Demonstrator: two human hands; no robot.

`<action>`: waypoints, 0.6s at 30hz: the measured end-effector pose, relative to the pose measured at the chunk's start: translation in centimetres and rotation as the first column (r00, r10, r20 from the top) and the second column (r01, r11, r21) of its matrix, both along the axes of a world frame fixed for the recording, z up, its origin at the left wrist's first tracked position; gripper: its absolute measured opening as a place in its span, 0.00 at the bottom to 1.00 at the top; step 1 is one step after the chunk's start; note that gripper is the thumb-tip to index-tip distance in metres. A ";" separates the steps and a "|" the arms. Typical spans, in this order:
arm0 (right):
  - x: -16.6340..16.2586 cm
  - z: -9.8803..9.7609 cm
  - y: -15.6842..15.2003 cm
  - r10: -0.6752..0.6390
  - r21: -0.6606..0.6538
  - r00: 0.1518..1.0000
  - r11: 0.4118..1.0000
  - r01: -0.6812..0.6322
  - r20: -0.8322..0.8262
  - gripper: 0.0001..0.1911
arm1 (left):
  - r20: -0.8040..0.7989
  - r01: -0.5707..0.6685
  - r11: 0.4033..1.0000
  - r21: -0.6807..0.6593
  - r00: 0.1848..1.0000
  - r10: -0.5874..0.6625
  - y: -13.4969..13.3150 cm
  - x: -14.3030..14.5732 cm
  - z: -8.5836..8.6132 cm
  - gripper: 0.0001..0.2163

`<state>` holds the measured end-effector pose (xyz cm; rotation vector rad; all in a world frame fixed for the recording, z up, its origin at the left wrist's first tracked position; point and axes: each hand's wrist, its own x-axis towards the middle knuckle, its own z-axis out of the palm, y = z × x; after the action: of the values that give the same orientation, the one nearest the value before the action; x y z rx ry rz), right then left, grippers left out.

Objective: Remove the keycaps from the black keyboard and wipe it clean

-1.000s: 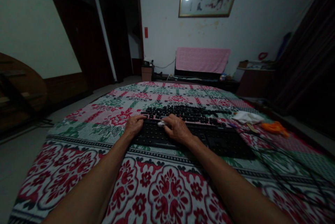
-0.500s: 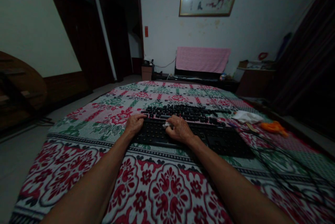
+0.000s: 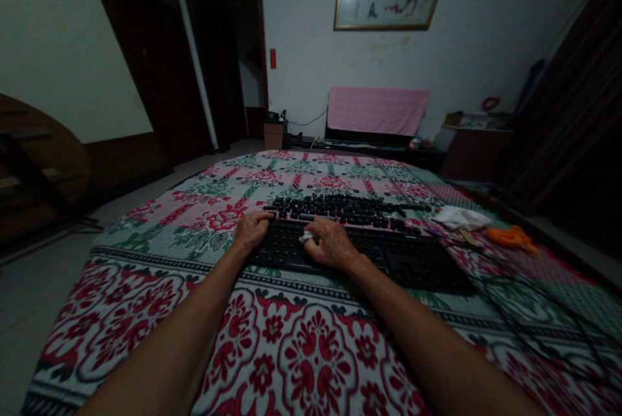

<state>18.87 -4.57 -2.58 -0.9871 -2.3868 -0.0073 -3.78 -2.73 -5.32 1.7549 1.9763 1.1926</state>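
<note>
A black keyboard (image 3: 427,267) with its keycaps off lies across the patterned cloth, rows of small bumps showing on its top. My left hand (image 3: 253,231) is closed at its left end, thumb and fingers on the upper left corner. In my right hand (image 3: 330,244), pinched over the middle-left of the keyboard, is a crumpled white tissue (image 3: 306,236). The palm side of that hand is hidden. Just beyond the keyboard's far edge, many loose black keycaps (image 3: 340,203) lie in rough rows, with a longer bar-shaped key (image 3: 308,216) nearest the hands.
To the right are a white cloth or tissue (image 3: 461,217), an orange cloth (image 3: 511,239) and a black cable (image 3: 525,332) in loose loops. The flowered cloth (image 3: 315,364) covers the whole surface. A pink towel (image 3: 378,108) hangs at the far wall.
My right hand has shifted slightly to the left over the keyboard with the tissue. My left hand stays at the keyboard's left end.
</note>
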 end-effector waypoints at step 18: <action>-0.1 0.1 0.0 0.052 0.032 0.999 0.998 -0.052 -0.007 0.09 | -0.003 0.010 1.000 -0.008 1.000 -0.010 0.1 -0.1 0.0 0.16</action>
<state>18.82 -4.58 -2.48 -0.9090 -2.3974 -0.0217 -3.87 -2.66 -5.36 1.7610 1.9691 1.1783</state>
